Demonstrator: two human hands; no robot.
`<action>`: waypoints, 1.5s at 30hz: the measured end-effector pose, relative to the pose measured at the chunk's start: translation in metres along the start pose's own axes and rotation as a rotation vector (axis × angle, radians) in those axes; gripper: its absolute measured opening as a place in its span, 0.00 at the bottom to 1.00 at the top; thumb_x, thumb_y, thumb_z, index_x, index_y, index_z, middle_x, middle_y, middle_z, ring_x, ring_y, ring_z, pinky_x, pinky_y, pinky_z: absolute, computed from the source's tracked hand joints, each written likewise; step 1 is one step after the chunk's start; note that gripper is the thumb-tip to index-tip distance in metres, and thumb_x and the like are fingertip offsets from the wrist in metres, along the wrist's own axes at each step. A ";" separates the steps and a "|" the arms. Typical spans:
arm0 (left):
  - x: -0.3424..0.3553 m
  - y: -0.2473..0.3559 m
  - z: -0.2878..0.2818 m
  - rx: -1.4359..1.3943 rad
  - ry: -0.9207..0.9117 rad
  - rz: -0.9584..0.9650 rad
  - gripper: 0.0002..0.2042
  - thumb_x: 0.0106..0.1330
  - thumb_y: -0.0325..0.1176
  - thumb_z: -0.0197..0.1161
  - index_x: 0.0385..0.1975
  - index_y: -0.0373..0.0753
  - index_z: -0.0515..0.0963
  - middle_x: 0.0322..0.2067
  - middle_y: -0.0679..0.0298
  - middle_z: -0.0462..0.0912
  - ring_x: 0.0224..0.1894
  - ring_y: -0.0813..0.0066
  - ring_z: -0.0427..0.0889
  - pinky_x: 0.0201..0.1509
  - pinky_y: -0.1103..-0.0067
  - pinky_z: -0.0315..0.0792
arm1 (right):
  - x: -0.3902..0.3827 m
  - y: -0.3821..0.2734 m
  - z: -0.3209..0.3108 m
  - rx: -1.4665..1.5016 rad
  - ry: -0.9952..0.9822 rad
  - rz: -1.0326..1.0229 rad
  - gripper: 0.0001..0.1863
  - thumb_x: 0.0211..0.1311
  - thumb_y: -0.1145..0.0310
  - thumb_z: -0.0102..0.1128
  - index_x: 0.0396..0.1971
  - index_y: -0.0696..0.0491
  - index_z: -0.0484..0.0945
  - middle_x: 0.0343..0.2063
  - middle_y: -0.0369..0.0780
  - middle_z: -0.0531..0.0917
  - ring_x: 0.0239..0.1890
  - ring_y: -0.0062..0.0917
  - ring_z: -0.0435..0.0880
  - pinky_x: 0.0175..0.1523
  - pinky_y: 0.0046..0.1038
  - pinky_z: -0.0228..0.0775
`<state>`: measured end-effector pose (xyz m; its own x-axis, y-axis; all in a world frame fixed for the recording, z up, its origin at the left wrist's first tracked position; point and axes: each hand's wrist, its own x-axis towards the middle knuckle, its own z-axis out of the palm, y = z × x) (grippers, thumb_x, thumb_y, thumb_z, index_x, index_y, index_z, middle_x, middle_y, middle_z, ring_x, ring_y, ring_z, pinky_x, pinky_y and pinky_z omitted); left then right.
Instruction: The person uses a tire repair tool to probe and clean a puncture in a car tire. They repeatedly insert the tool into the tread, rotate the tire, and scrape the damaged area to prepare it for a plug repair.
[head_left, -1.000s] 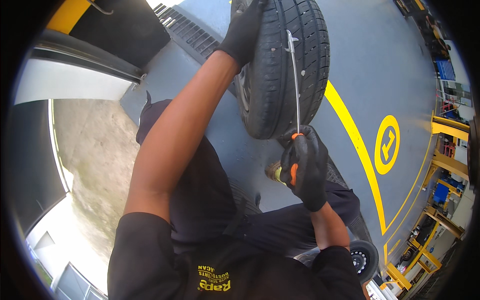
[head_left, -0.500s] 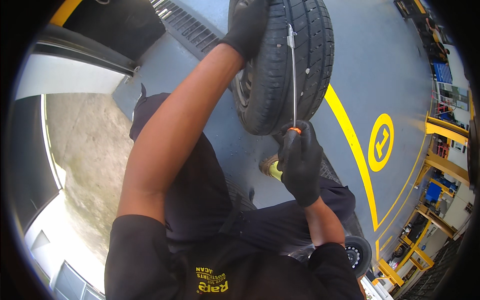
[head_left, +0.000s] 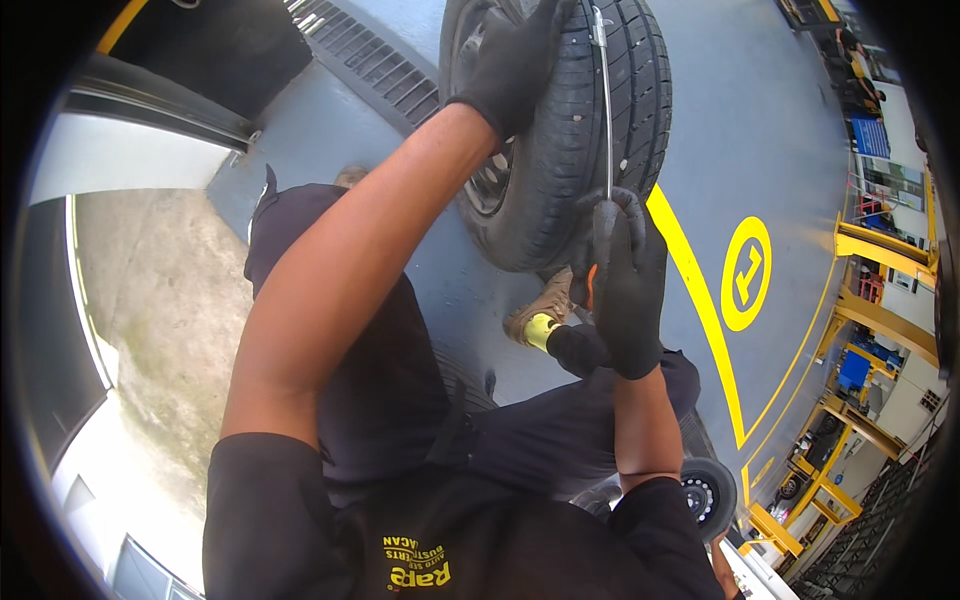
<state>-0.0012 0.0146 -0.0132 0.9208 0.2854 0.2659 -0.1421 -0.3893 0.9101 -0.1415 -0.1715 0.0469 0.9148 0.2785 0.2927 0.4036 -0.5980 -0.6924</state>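
Observation:
A black car tire (head_left: pixel 565 175) on a rim stands upright in front of me, its grooved tread facing me and small stones in the grooves. My left hand (head_left: pixel 508 78), in a black glove, grips the tire's left edge near the top; some fingertips are hidden. Below the tread, my right hand (head_left: pixel 632 285), also gloved, holds a tool like a screwdriver, with a long thin metal shaft (head_left: pixel 606 120). Part of its orange handle (head_left: pixel 591 287) shows beside the palm. A silver piece sits at the shaft's upper end, against the tread.
A floor grate (head_left: pixel 365 55) lies to the left of the tire. Yellow lines (head_left: pixel 700 300) and a circled yellow mark (head_left: pixel 747 275) are painted on the grey floor. Another wheel (head_left: pixel 708 500) lies by my right elbow. Yellow lift frames (head_left: pixel 885 245) stand far right.
My right hand has moved up toward the tire along with the tool, and its fingers now reach farther along the shaft. The silver tip sits higher on the tread. My left hand still holds the tire.

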 end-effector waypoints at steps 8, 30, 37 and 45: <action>-0.002 -0.024 0.009 0.337 0.129 0.235 0.24 0.79 0.29 0.42 0.75 0.43 0.61 0.67 0.26 0.61 0.70 0.25 0.62 0.76 0.53 0.58 | -0.003 -0.027 -0.026 0.313 -0.200 0.437 0.14 0.78 0.67 0.47 0.44 0.61 0.78 0.21 0.36 0.77 0.24 0.17 0.73 0.32 0.26 0.65; -0.037 0.009 -0.003 -0.390 0.097 -0.205 0.32 0.76 0.56 0.56 0.63 0.28 0.70 0.54 0.41 0.79 0.52 0.47 0.83 0.59 0.62 0.74 | 0.085 -0.015 -0.006 -0.001 -0.211 0.040 0.16 0.74 0.65 0.57 0.51 0.61 0.78 0.38 0.50 0.83 0.38 0.40 0.85 0.48 0.37 0.78; -0.046 0.032 -0.011 -0.560 0.106 -0.314 0.35 0.73 0.57 0.59 0.59 0.25 0.74 0.47 0.47 0.83 0.51 0.58 0.83 0.57 0.66 0.75 | 0.093 -0.002 -0.017 -0.552 -0.050 -0.592 0.17 0.72 0.65 0.56 0.53 0.60 0.79 0.32 0.50 0.85 0.36 0.39 0.86 0.44 0.37 0.78; -0.040 0.025 -0.015 -0.750 0.106 -0.447 0.36 0.70 0.57 0.61 0.58 0.23 0.74 0.47 0.48 0.83 0.50 0.61 0.83 0.56 0.67 0.75 | 0.067 -0.058 -0.035 -0.040 -0.112 0.089 0.21 0.69 0.68 0.57 0.60 0.58 0.78 0.39 0.55 0.87 0.39 0.46 0.90 0.46 0.36 0.79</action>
<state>-0.0474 0.0070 0.0037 0.9139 0.3681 -0.1712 -0.0120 0.4460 0.8949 -0.1034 -0.1446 0.1297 0.9401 0.3042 0.1542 0.3236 -0.6530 -0.6847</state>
